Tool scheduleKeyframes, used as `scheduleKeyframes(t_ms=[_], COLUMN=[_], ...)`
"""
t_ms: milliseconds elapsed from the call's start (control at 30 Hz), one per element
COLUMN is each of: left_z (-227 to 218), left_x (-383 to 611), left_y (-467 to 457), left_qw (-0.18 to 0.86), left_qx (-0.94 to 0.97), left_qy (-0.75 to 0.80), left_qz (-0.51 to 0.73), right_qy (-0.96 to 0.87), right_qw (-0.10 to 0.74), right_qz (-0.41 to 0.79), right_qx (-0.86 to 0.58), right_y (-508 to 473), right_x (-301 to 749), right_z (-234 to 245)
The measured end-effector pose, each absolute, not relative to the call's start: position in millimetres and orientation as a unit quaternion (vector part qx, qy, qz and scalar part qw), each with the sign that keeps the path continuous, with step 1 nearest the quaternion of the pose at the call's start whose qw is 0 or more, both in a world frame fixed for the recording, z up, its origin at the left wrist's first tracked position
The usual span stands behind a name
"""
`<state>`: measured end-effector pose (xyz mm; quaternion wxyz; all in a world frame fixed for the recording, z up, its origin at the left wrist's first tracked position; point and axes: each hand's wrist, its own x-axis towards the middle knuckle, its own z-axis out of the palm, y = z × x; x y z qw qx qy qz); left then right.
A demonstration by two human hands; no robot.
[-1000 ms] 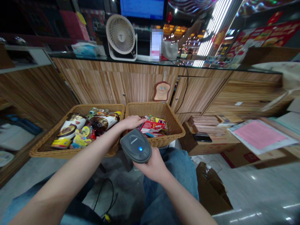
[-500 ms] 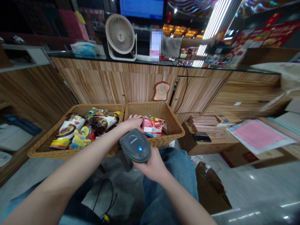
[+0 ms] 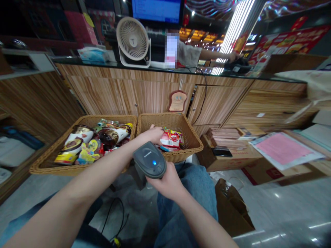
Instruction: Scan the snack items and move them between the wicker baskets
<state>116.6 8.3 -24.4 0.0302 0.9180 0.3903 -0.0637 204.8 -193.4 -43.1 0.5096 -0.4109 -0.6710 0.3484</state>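
setting: shop service area, a wood-panelled counter along the far side; its glass top is the surface carrying a desk fan and a monitor.
co-worker: far right beyond the counter, a grey sleeve and a co-worker's hand at a dark object, well apart from the person's own hands.
right side: a cardboard box bears a phone; a pink sheet lies further right.
containers: a left wicker basket and a right wicker basket stand side by side, touching at the middle, near the person's lap.
left basket contents: tightly packed; a brown-and-white tub and a yellow pack are legible, the rest only in part.
right basket contents: fewer items, chiefly a red-and-white snack packet, lying just beside the left hand.
left hand: reaching over the join of the baskets, fingers curved down among the goods; cannot tell whether it has hold of anything.
right hand: closed firmly round a handheld barcode scanner, its blue light lit.
placement: scanner appears kept low, just in front of the baskets, within easy reach of their contents.
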Motion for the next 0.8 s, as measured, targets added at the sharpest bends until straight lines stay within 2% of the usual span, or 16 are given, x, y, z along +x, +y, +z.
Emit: scheduleKeyframes(t_ms=[233, 400, 667, 800], left_z=[6, 18, 15, 15], left_x=[72, 10, -53, -59], left_y=[-10, -37, -67, -74], left_qw=[-0.125, -0.160, -0.206, -0.195], left_qx=[0.921, 0.885, 0.853, 0.850], left_qy=[0.357, 0.369, 0.410, 0.422], left_qz=[0.098, 0.236, 0.249, 0.249], right_qy=[-0.649, -0.601, -0.623, -0.627], right_qw=[0.518, 0.527, 0.507, 0.505], right_qz=[0.352, 0.353, 0.330, 0.326], right_qx=[-0.432, -0.487, -0.496, -0.496], right_y=[-192, -188, -187, -188], right_x=[205, 206, 203, 200], right_z=[-45, -49, -53, -50])
